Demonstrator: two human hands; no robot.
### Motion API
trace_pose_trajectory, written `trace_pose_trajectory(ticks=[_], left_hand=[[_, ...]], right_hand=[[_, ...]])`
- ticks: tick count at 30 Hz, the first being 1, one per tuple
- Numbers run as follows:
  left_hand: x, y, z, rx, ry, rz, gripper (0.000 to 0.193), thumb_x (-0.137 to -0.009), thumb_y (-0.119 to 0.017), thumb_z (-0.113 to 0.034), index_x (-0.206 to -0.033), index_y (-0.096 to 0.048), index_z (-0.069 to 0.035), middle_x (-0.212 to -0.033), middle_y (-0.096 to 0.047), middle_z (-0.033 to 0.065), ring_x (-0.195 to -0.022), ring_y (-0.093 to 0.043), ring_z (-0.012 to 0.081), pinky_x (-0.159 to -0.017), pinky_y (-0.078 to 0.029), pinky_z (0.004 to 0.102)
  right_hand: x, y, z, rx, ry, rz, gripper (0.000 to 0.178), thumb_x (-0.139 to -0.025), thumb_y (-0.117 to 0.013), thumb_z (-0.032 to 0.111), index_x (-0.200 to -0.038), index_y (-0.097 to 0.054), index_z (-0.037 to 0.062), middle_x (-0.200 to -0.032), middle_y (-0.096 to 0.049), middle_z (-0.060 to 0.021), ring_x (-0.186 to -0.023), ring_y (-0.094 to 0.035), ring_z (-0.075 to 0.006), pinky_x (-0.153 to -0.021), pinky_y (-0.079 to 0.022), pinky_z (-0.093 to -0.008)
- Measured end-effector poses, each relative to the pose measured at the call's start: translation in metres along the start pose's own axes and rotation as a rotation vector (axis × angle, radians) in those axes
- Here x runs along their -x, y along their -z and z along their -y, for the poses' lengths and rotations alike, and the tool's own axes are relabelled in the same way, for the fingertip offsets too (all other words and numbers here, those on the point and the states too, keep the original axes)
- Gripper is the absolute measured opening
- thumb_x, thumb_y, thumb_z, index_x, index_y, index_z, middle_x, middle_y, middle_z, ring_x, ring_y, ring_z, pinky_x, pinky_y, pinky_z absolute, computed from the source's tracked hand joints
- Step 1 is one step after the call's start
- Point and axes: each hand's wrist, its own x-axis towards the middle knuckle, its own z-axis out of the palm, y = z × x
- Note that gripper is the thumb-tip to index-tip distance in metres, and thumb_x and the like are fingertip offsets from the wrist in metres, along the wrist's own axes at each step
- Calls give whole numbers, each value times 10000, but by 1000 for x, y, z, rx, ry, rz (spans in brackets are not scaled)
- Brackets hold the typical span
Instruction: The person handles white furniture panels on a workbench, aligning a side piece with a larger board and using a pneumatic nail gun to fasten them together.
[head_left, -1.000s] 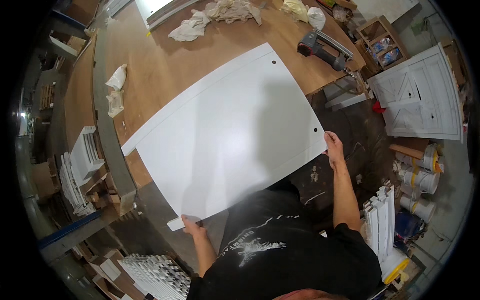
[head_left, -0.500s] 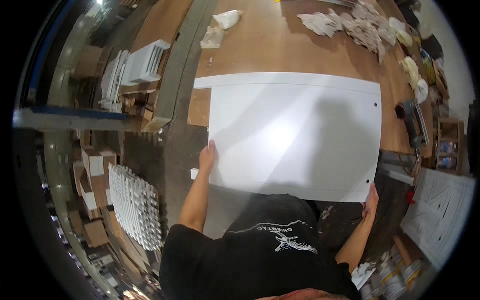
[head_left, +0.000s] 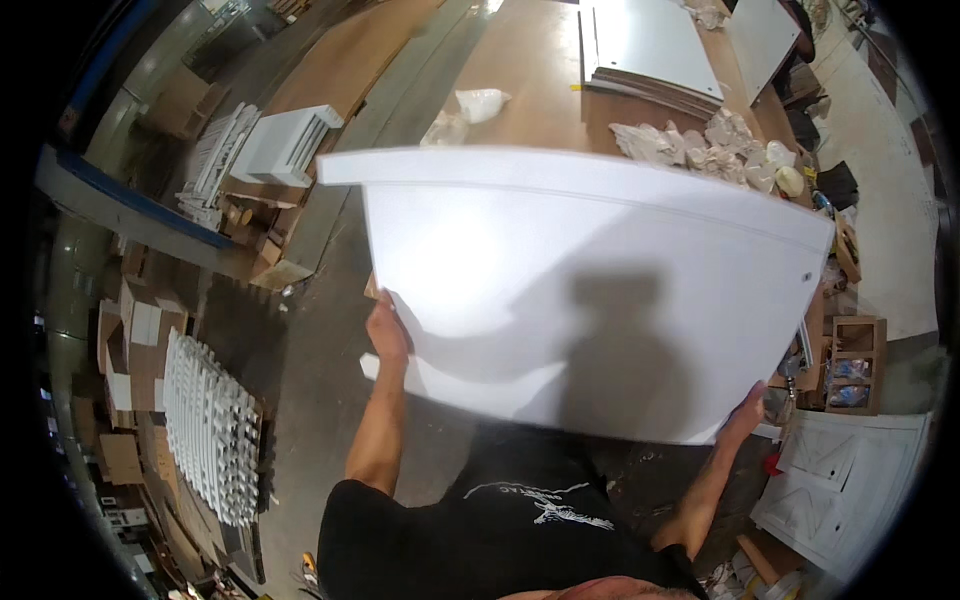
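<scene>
A large white panel (head_left: pixel 480 260) spans the middle of the view, raised and tilted, with a strip along its far edge jutting out past the left side. My left hand (head_left: pixel 388 328) grips its left edge, fingers partly hidden by the board. Lower right, my right hand (head_left: pixel 742 412) is closed on the near right corner, its fingertips partly out of sight. A small dark hole shows near the panel's right edge. My shadow falls across its face.
Beyond the panel lies a brown workbench (head_left: pixel 530 70) with stacked white panels (head_left: pixel 650 45) and crumpled wrapping (head_left: pixel 690 145). At far right a person stands by another white panel (head_left: pixel 763 42). White slatted pieces (head_left: pixel 205 430) are piled on the left; white door-like panels (head_left: pixel 850 480) lean at right.
Both hands have lifted the white panel up and nearer; it now looks larger and slanted, its right side lower. The view has swung, bringing stacked panels and a person into sight.
</scene>
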Motion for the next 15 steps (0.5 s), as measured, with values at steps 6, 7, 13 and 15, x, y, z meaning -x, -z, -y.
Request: trace_pose_trajectory(ticks=[6,7,13,15], left_hand=[[-65,-98,-116,293,57,-13,504,-1079,-438,-390,-1174,-632,65,-1017,-651,71,-874,-579,201,-811,-481,347],[-100,-89,-95,266,53,1,501,-1083,-420,-389,-1248,-599,49,-1041,-652,79,-890,-580,216,-817,-480,359],[-94,-124,-79,215,-5,314,752,-1068,-317,-575,-1575,-296,-20,-1579,-380,191,-1433,-371,339,-1204,-253,443],[-118,-93,-86,100,-21,295,571,-1091,-400,-381,-1493,-410,24,-1492,-470,156,-1308,-481,288,-1120,-367,401]], right_hand=[[-123,-50,53,-75,270,-185,592,-1085,-425,444,-1405,-475,-51,-1343,-577,-161,-1193,-562,-266,-1024,-448,-400],[-123,-82,75,-299,204,-257,518,-1088,-439,399,-1305,-569,-53,-1232,-638,-171,-1114,-599,-268,-989,-469,-392],[-169,-101,2,-333,355,-377,646,-1064,-423,535,-1231,-626,-56,-1183,-666,-70,-1042,-601,-192,-922,-475,-347],[-147,-129,33,-341,334,-223,586,-1063,-433,503,-1159,-631,-40,-1115,-639,-76,-996,-565,-190,-896,-456,-354]])
